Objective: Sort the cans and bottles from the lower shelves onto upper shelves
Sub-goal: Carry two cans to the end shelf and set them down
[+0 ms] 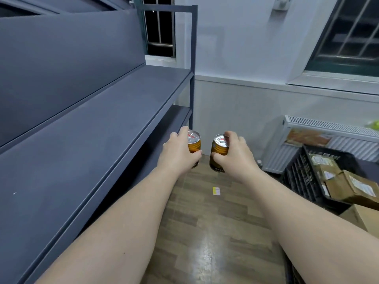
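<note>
Bare forearms reach forward from the bottom edge, each ending in a hand wrapped round a can. The left hand (176,155) grasps a small gold-coloured metal drink can with a silver pull-tab lid, the left can (194,142), with fingers curled round its far side and the thumb across its near side. The right hand (236,155) grasps a matching gold metal can, the right can (219,149), with the thumb low on the body and the fingers arched over the lid's rim. The 2 cans are held roughly upright in the air, side by side but apart, above the floor and just off the front edge of the dark blue-grey metal shelving unit (92,130) on the left. The left can is the closer to that unit, in front of the lip of a lower shelf (177,117). Broad shelf boards rise in steps above it, and a thin upright post (192,58) closes the unit's far end. Below the hands runs a brown wood-pattern floor (205,232) with a small yellow-and-white slip of paper (216,191) lying on it. To the right stands a black plastic lattice crate (297,171) holding brown cardboard boxes (348,187), and behind it a white ribbed radiator (328,127) stands against the pale wall. Dark panes show in a barred window (160,27) beyond the post and in a second barred window (352,37) at the upper right.
</note>
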